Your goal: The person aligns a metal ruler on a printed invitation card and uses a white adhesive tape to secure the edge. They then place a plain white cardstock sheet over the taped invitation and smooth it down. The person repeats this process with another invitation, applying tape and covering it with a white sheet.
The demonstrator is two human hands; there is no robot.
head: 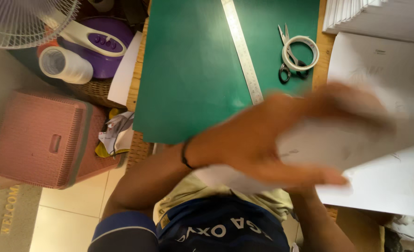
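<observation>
Blurred, my left hand (263, 140) lies spread on white paper (384, 182); right hand's grip I can't tell. Sheets look light, floppy; I'd pinch an edge.

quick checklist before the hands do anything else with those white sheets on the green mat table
1. Left hand on the paper: ok, it lies across the white sheets, though motion blurs it.
2. Right hand: cannot tell, only a forearm shows under the sheets at the bottom edge.
3. Grip of the fingers: cannot tell, too blurred.
4. Green mat free for work: ok, only the steel ruler crosses it.
5. Scissors and tape roll out of the way: ok, both sit at the mat's far right corner, apart from the hands.
6. Paper stack steady: ok, it rests at the top right, untouched.
</observation>
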